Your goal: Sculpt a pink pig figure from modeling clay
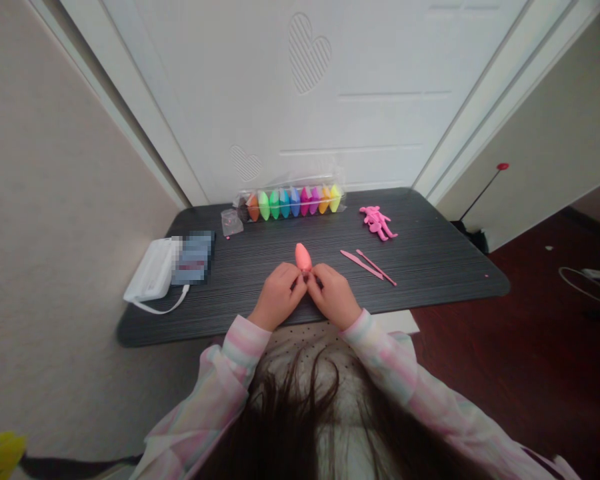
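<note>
Between my hands is a small packet of coral-pink modelling clay (303, 257), its rounded end pointing away from me. My left hand (281, 293) pinches its near end from the left. From the other side my right hand (333, 294) pinches the same end, the fingertips of both hands close together. To the right lie two pink modelling tools, a flat knife (361, 264) and a thin stick (376, 267). Beyond them rests a pink clay figure or set of moulded pieces (377, 222); which one I cannot tell.
Along the back of the dark table (260, 257) stands a clear tray (293, 203) with several coloured clay packets. A crumpled clear wrapper (231, 222) lies beside it. At left are a white power bank (153, 269) with a cable and a blurred-out flat object (195, 258). A white door (380, 80) rises behind.
</note>
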A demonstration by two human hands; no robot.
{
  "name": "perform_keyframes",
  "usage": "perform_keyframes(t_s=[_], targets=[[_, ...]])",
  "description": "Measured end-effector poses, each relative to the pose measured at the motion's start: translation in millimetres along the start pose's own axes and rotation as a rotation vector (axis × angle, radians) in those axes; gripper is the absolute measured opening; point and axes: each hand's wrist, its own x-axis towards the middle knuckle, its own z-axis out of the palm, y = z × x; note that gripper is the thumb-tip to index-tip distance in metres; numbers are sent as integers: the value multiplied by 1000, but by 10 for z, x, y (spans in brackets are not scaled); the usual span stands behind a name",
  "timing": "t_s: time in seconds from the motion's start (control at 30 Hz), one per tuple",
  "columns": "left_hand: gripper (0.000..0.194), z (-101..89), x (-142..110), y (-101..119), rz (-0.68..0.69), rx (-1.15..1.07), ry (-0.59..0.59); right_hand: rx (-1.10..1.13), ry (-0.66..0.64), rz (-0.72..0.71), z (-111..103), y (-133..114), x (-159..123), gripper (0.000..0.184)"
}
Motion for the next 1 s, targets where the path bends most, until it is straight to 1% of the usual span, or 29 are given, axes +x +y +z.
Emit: perform_keyframes(t_s=[0.13, 0.23, 0.37, 0.47, 0.67, 0.87, 1.0], targets=[[18, -14, -5, -8, -14, -7, -8, 29, -14, 19, -2, 5, -7, 15], [19, -35, -9, -5, -31, -5, -12, 45, -46, 0, -8, 4, -6, 11], [18, -41, -8, 9, -37, -12, -4, -1, -75, -52, -27, -9, 4, 15], [16, -24, -4, 10, -47, -6, -9, -10, -86, -51, -33, -15, 9, 17], [14, 3, -8, -12, -111, 40, -54, 24, -85, -48, -10, 10, 7, 16], [17, 5, -4, -15, -69, 43, -32, 31, -65, -27, -8, 7, 7, 14], [18, 16, 10, -17, -56, 57, 3, 26, -18, 7, 5, 13, 2, 14]])
